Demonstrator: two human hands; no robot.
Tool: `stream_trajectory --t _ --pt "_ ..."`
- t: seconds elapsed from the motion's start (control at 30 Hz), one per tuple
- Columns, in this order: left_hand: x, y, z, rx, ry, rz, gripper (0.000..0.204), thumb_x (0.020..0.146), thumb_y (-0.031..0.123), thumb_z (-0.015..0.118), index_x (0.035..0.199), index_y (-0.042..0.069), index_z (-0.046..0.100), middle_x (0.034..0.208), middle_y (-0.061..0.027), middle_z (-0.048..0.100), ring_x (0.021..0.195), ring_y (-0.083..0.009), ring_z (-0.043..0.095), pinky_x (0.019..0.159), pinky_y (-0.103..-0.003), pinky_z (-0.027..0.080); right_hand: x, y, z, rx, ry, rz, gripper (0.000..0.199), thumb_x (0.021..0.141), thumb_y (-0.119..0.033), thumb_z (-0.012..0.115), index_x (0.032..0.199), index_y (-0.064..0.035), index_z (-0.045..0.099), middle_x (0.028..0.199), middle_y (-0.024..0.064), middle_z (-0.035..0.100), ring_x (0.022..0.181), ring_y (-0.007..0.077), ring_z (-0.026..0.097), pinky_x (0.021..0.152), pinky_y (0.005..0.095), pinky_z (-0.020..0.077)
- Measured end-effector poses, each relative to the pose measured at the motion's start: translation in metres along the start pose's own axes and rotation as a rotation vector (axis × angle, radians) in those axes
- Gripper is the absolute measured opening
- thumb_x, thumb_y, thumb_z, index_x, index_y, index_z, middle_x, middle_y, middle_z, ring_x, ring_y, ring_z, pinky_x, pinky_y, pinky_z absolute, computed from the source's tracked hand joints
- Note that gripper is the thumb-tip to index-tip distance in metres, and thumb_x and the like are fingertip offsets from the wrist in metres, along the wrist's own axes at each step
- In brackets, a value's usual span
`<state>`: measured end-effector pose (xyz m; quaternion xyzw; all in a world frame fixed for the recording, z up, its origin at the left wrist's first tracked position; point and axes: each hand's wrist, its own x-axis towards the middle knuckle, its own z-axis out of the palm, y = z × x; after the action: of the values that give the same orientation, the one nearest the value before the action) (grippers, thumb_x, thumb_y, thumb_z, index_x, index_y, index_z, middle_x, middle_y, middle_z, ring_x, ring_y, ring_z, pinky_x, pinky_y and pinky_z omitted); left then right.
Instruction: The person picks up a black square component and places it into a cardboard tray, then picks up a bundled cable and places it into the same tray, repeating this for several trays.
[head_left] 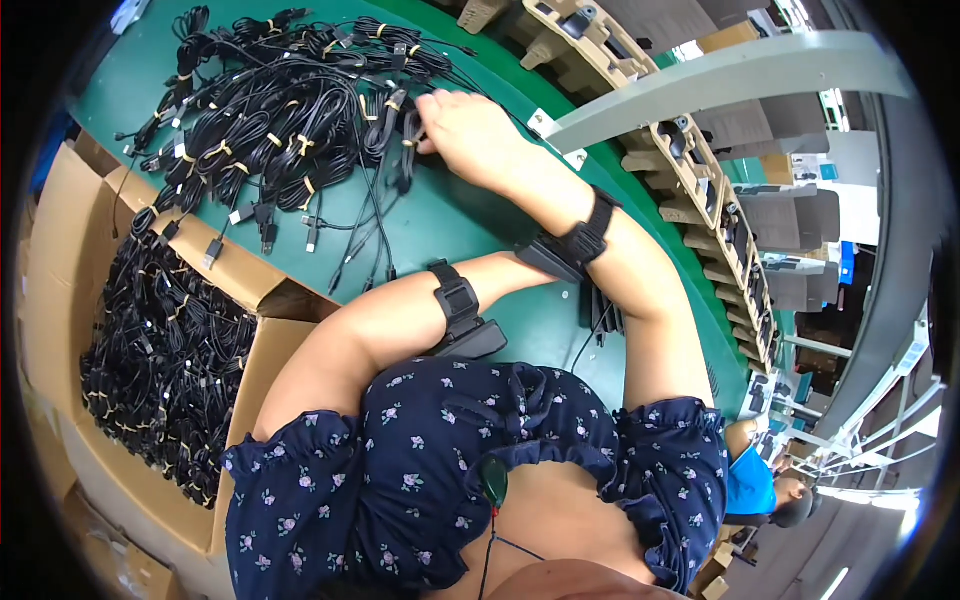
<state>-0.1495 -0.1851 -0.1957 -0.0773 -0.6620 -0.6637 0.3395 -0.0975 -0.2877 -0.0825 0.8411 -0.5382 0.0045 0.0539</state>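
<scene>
A green tabletop (440,235) is occupied toward 11 o'clock by one overlapping cable pile (290,120), its bundles uncountable. One black cable bundle (408,145) is seen at the 9 o'clock side of the right hand (468,135), against bent fingertips; whether it is pinched cannot be told. The left hand is hidden behind the right forearm (640,270). One cable-filled carton (70,270) is positioned beside the table edge toward 9 o'clock; bare surface is shown at the bundle's 5 o'clock.

We list a factory workshop: green bench (450,222), heaped cables (290,120), crammed carton (55,270), row of trays (686,212), metal frame (740,80), co-worker (752,484).
</scene>
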Motion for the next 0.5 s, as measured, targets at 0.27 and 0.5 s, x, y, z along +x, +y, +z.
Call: stream_trajectory --t 0.27,0.5 --pt "-0.012 0.008 -0.005 0.330 0.112 -0.076 0.023 0.077 0.025 0.056 0.089 0.005 0.058 0.086 -0.0111 0.063 0.086 -0.0289 0.059 0.073 -0.034 0.045 -0.060 0.016 -0.022 0.094 -0.129 0.051 0.024 0.072 -0.008 0.058 0.095 -0.0022 0.056 0.088 0.0138 0.057 0.086 0.0323 0.053 0.075 0.0393 0.0446" --pt "-0.006 0.045 -0.010 0.001 -0.152 -0.520 0.026 0.079 0.017 0.062 0.099 0.005 0.051 0.074 -0.0089 0.059 0.053 -0.0145 0.057 0.054 -0.029 0.046 -0.117 0.025 -0.033 0.477 0.275 0.311 0.029 0.086 -0.011 0.052 0.114 -0.0047 0.048 0.088 0.0075 0.053 0.087 0.0189 0.052 0.077 0.0286 0.0422"
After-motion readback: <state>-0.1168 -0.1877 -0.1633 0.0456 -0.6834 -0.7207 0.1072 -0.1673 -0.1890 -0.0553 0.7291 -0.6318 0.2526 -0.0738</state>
